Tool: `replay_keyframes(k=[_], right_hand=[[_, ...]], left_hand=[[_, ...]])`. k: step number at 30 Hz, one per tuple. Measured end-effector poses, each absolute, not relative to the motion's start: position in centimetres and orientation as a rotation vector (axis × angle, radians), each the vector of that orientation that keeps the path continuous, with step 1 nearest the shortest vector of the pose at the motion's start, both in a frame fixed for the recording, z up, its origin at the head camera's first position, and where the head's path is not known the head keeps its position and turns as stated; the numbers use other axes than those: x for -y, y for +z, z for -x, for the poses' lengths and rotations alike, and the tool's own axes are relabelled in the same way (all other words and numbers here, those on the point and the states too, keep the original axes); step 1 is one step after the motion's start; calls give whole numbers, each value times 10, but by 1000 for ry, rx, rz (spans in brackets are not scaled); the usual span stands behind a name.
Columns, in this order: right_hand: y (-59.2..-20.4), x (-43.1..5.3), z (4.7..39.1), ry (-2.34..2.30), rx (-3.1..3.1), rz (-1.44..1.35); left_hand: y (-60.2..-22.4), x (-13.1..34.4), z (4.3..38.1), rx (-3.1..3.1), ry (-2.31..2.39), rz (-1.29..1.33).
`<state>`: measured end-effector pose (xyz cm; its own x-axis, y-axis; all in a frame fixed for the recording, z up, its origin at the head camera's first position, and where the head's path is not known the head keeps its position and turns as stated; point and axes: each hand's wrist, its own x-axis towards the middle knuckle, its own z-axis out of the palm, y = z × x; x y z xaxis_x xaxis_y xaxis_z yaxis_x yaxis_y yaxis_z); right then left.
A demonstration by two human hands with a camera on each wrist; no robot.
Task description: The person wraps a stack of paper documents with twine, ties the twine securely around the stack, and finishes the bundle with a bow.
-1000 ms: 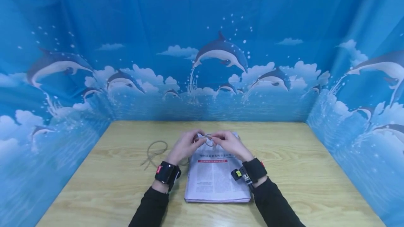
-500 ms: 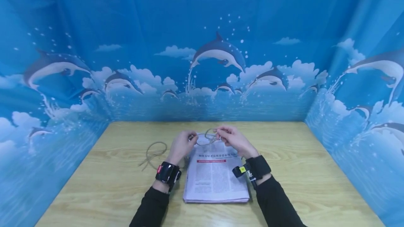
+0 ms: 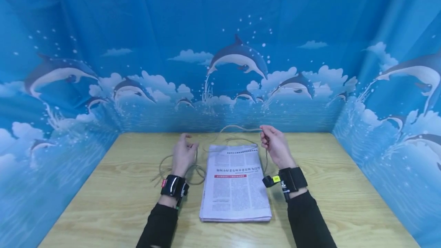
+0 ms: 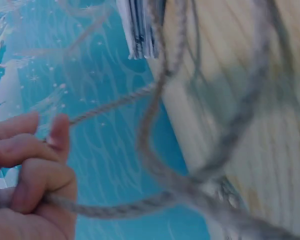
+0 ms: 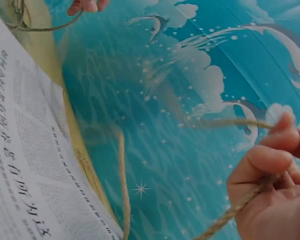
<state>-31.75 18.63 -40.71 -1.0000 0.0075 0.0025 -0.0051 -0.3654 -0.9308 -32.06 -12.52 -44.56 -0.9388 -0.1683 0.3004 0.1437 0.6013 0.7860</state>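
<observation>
A stack of newspapers (image 3: 234, 196) lies on the table with a thin brown rope (image 3: 197, 182) around its far end. My left hand (image 3: 184, 155) is left of the stack's far corner. In the left wrist view, its curled fingers (image 4: 47, 175) hold the rope (image 4: 122, 209). Beyond the stack on the right, my right hand (image 3: 276, 146) is raised and pinches a length of rope between thumb and fingers. From there, one part arcs left through the air and another hangs beside the stack, as the right wrist view shows rope (image 5: 225, 218) running through that hand.
Loose rope coils lie on the wooden table (image 3: 113, 202) left of the stack. A blue dolphin-print curtain (image 3: 165, 49) encloses the table at the back and both sides.
My hands were together over the stack's far end with the rope looped between them. They have parted, left hand leftward and right hand rightward and up, and the loop between them has come open.
</observation>
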Motion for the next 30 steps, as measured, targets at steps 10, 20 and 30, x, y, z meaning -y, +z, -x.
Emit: replay_keyframes(k=[10,20,30], right_hand=[[-419,-171,311,2240,2393,-174],[-424,-131,298,1776,2723,-527],[-431,-113,292,1317,2735,-803]], left_hand=[[-432,116,311,2671,-1215,450],[-423,93,300,2668,-1238,878],[-424,81,294,2430,-1167,1005]])
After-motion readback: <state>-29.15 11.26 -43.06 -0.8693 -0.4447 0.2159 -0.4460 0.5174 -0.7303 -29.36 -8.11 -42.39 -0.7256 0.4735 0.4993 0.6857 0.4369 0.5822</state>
